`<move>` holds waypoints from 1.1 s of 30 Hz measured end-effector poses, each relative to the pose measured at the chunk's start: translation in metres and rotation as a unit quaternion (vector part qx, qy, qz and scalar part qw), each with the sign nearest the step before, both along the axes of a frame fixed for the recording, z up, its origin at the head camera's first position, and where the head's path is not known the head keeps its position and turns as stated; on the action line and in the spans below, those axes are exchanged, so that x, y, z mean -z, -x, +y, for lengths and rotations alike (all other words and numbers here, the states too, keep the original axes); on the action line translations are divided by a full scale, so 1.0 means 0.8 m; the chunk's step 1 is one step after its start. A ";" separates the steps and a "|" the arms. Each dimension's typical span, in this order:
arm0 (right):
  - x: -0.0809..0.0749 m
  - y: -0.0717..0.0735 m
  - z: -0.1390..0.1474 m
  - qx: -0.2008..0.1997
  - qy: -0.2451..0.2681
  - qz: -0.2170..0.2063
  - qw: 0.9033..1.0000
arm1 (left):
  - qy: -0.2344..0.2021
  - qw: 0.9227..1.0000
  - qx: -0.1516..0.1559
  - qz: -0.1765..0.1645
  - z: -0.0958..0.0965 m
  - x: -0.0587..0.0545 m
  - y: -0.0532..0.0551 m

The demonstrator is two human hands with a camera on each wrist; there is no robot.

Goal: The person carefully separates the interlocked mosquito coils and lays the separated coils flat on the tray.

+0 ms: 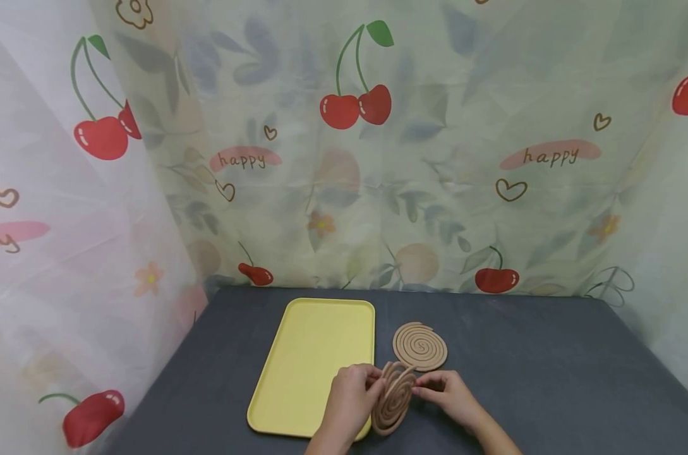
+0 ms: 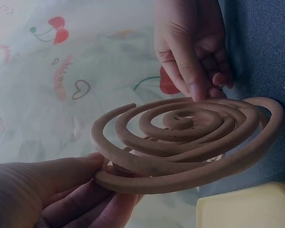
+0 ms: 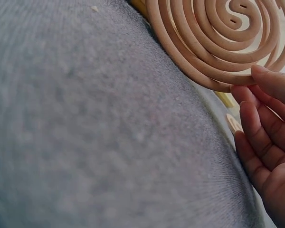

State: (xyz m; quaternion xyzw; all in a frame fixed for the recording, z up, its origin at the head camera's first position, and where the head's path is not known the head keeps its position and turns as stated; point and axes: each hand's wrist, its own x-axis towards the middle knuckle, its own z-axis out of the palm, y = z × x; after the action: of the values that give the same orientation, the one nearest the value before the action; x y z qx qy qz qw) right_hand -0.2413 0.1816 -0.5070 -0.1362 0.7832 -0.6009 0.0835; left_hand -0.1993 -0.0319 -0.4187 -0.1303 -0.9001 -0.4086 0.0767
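Note:
A brown mosquito coil (image 1: pixel 393 404) stands tilted on edge between my two hands, near the right edge of the yellow tray. My left hand (image 1: pixel 352 393) pinches its left rim between thumb and fingers, as the left wrist view shows. On the other side, my right hand (image 1: pixel 448 395) pinches the coil's rim with thumb and forefinger. In the left wrist view the rings of the coil (image 2: pixel 152 184) are spread apart unevenly, some lifted above others. A second, round mosquito coil (image 1: pixel 420 346) lies flat on the dark tabletop just beyond the hands.
The yellow tray (image 1: pixel 315 360) lies on the left half of the dark table (image 1: pixel 525 354), with nothing on its visible surface. Cherry-patterned curtains (image 1: pixel 378 189) hang behind the table and along both sides.

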 end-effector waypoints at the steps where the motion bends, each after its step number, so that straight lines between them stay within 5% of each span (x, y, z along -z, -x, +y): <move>1: 0.000 0.000 0.000 0.002 0.001 -0.002 1.000 | -0.001 1.000 0.001 -0.001 0.000 0.000 0.000; 23: 0.004 -0.003 0.001 -0.009 0.009 -0.011 1.000 | 0.004 1.000 -0.002 0.020 0.000 0.002 -0.001; 33: 0.004 -0.007 0.015 -0.011 0.073 -0.053 0.996 | -0.004 1.000 0.009 0.004 -0.007 0.001 0.004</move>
State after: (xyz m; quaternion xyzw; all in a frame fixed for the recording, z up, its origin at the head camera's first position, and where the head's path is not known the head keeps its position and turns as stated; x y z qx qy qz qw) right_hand -0.2354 0.1932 -0.5103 -0.1185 0.7299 -0.6622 0.1214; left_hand -0.2026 -0.0372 -0.4195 -0.1401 -0.8969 -0.4124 0.0767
